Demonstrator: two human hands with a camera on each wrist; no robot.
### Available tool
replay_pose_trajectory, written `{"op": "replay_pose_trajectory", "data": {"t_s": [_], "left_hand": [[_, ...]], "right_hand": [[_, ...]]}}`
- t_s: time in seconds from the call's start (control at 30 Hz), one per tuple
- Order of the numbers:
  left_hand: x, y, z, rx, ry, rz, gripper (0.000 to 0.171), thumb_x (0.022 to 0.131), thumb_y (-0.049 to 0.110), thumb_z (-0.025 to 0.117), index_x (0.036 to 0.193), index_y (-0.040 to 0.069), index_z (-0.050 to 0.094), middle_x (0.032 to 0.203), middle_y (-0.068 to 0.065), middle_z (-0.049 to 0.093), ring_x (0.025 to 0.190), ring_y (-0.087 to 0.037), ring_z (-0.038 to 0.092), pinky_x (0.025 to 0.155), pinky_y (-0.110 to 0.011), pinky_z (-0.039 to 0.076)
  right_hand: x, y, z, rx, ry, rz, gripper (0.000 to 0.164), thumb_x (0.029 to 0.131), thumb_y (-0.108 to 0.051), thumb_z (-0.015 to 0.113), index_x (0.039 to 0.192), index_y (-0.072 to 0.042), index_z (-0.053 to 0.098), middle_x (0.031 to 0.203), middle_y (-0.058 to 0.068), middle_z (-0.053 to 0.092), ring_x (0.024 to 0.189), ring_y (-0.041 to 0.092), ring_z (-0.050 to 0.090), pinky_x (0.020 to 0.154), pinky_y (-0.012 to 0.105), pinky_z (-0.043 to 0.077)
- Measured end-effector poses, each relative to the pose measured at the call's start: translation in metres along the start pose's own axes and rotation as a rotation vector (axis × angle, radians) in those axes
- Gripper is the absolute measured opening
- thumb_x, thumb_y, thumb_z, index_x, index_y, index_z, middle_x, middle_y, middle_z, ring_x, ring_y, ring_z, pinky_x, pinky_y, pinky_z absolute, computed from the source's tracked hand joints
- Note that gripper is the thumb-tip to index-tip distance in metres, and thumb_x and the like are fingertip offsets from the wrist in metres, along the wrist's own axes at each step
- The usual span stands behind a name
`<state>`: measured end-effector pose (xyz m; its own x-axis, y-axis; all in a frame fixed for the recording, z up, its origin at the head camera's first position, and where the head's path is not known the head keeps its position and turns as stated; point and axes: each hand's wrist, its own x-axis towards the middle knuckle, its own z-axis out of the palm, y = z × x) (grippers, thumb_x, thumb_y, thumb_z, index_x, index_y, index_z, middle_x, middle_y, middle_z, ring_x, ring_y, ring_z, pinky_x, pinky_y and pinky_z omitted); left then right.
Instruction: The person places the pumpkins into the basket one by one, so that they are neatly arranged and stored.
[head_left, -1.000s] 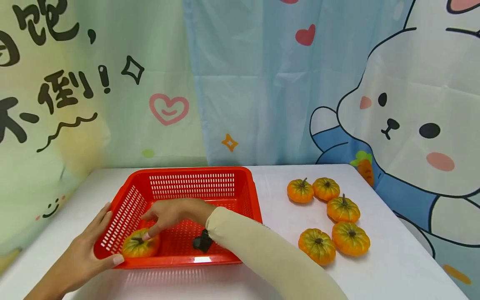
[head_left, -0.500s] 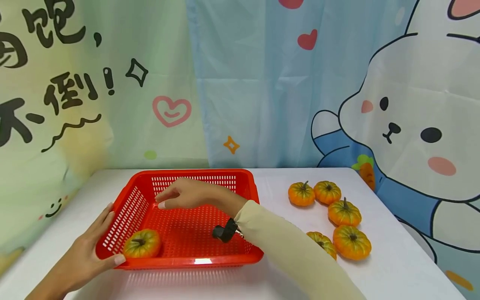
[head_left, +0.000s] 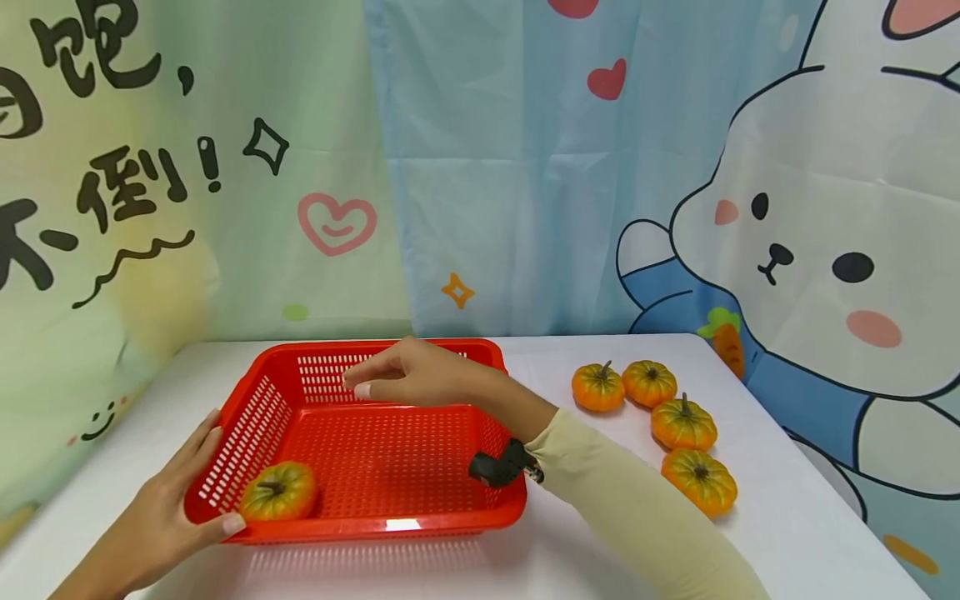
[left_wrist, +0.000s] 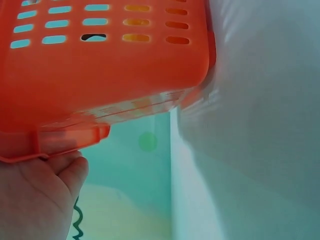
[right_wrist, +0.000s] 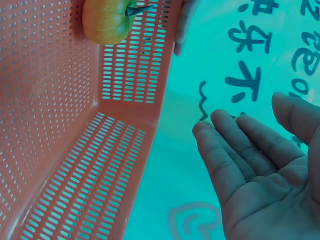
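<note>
At the left front corner of a red plastic basket, my left hand holds the rim. Its thumb lies on the front edge and its fingers run along the outer left side. In the left wrist view, part of the left hand shows against the rim. Inside the basket, near that corner, sits a small orange pumpkin with a dark stem. Above the basket's back right part hovers my right hand. The right wrist view shows the palm and loosely extended fingers of that hand, holding nothing.
Several small pumpkins stand on the white table to the right: one at the back left, others in a line toward the front. The right forearm hides part of that area. A printed curtain hangs behind the table.
My right hand has let go of the pumpkin in the basket, risen and drawn back to the right. The forearm now covers the front left pumpkin on the table. My left hand stays put.
</note>
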<state>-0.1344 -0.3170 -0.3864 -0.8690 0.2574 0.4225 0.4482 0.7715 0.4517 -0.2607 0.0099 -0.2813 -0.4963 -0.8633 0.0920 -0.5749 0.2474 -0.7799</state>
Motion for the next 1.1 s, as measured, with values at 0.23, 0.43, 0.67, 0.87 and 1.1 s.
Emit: {"op": "replay_pose_trajectory", "data": {"t_s": [0.23, 0.43, 0.67, 0.87, 1.1], "left_hand": [[0.0, 0.0, 0.0, 0.021, -0.015, -0.053, 0.103, 0.075, 0.028, 0.081, 0.155, 0.008, 0.02, 0.161, 0.005, 0.011, 0.131, 0.013, 0.014, 0.088, 0.0, 0.016], [0.0, 0.001, 0.001, 0.017, -0.015, -0.069, 0.103, 0.075, 0.028, 0.082, 0.154, 0.004, 0.021, 0.162, -0.002, 0.014, 0.134, 0.008, 0.015, 0.089, 0.001, 0.015], [-0.001, 0.002, 0.001, 0.011, 0.003, -0.062, 0.103, 0.074, 0.026, 0.082, 0.154, 0.002, 0.022, 0.161, -0.001, 0.015, 0.129, 0.018, 0.011, 0.09, 0.0, 0.014], [-0.001, 0.004, 0.001, 0.005, -0.008, -0.098, 0.101, 0.076, 0.027, 0.081, 0.154, 0.002, 0.022, 0.161, -0.001, 0.014, 0.139, -0.015, 0.023, 0.089, 0.0, 0.015], [0.0, 0.006, 0.002, -0.006, 0.011, -0.07, 0.1, 0.074, 0.026, 0.082, 0.152, -0.001, 0.025, 0.16, -0.008, 0.02, 0.137, 0.001, 0.018, 0.092, -0.001, 0.015]], "right_hand": [[-0.022, -0.003, -0.005, 0.025, 0.018, -0.028, 0.037, 0.099, -0.016, 0.058, 0.133, -0.006, 0.06, 0.123, -0.001, 0.065, 0.108, 0.004, 0.06, 0.091, 0.025, 0.047], [-0.04, -0.003, -0.009, 0.04, 0.041, -0.065, 0.039, 0.098, -0.014, 0.057, 0.136, -0.004, 0.057, 0.122, 0.0, 0.066, 0.11, 0.006, 0.06, 0.092, 0.027, 0.047], [-0.06, 0.004, -0.012, 0.062, 0.112, -0.084, 0.04, 0.098, -0.014, 0.057, 0.136, -0.003, 0.056, 0.121, 0.002, 0.066, 0.11, 0.011, 0.061, 0.092, 0.03, 0.048], [-0.081, 0.008, -0.014, 0.108, 0.159, -0.048, 0.039, 0.099, -0.015, 0.057, 0.136, -0.001, 0.057, 0.124, 0.005, 0.065, 0.115, 0.018, 0.06, 0.091, 0.032, 0.048], [-0.107, 0.02, -0.017, 0.118, 0.173, -0.037, 0.038, 0.1, -0.015, 0.055, 0.134, -0.001, 0.057, 0.127, 0.007, 0.064, 0.119, 0.021, 0.057, 0.095, 0.032, 0.046]]}}
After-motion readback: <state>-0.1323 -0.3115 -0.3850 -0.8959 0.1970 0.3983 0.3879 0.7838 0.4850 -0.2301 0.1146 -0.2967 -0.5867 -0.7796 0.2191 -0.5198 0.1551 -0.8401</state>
